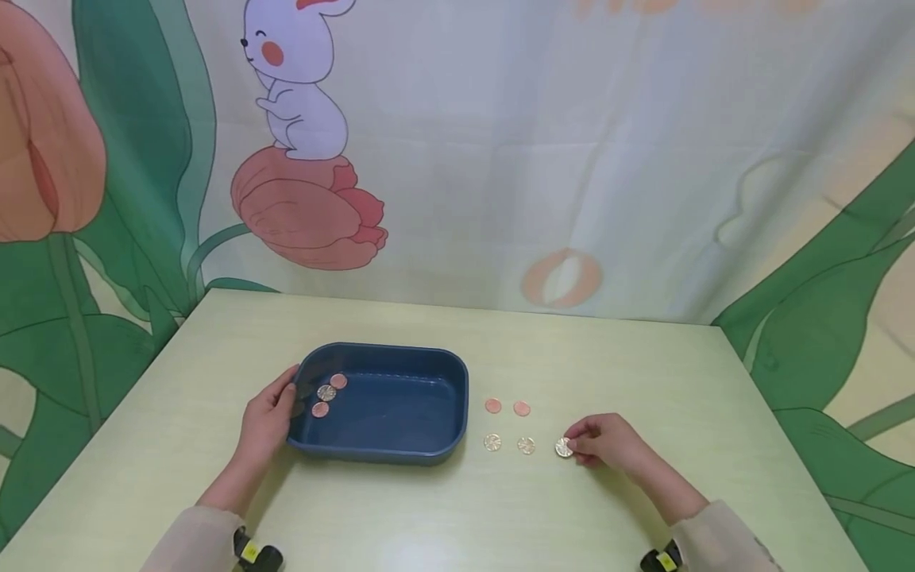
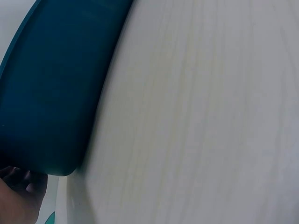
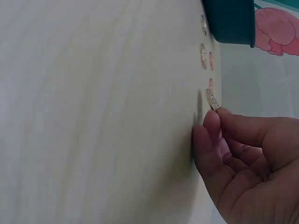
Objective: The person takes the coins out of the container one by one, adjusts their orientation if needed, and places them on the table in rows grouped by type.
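Note:
My left hand (image 1: 266, 421) grips the left end of a dark blue rectangular tray (image 1: 386, 456), thumb at the rim. In the left wrist view the curled fingers (image 2: 21, 179) are against the tray's end. Inside the tray, near its left wall, lie two copper-coloured coins (image 1: 320, 409) and a pale gold coin (image 1: 326, 393). To the right of the tray, my right hand (image 1: 609, 442) pinches another gold coin (image 1: 563, 448) between thumb and fingertips. In the right wrist view this coin (image 3: 212, 99) is tilted, its near edge raised.
Between tray and right hand, two copper coins (image 1: 493, 406) lie in a back row and two gold coins (image 1: 492, 442) in a front row. The pale table (image 1: 608, 357) ends at a printed curtain (image 1: 465, 159) with a rabbit and flowers.

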